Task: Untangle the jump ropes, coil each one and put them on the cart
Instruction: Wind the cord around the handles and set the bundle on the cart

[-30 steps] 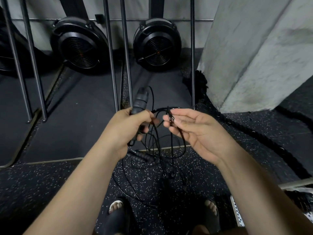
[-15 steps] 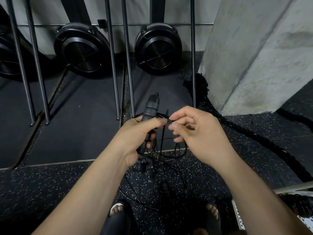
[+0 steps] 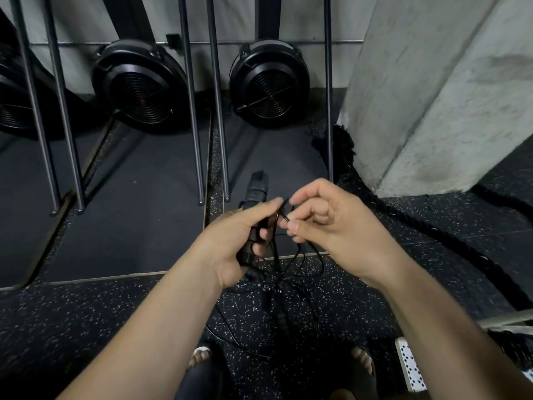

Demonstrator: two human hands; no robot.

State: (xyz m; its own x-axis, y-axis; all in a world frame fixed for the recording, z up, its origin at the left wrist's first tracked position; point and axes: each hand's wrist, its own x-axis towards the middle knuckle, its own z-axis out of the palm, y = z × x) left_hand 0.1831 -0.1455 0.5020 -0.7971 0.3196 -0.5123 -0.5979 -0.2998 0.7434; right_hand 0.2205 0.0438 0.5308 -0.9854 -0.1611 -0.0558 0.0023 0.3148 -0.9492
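Note:
My left hand grips a black jump rope handle that sticks up past the thumb. Thin black cords hang tangled in loops from both hands down toward the speckled floor. My right hand pinches a bend of cord between thumb and forefinger, right next to my left thumb. More black handles dangle in the tangle below the hands. No cart is plainly in view.
Two black fan wheels stand at the wall behind slanted metal rods. A concrete pillar rises at the right, with a thick black battle rope curling round its base. A white perforated edge shows at the bottom right.
My right hand has gone from open-palmed to pinching the cord beside my left thumb. Both hands have shifted a little to the right, and the hanging loops have drawn in closer.

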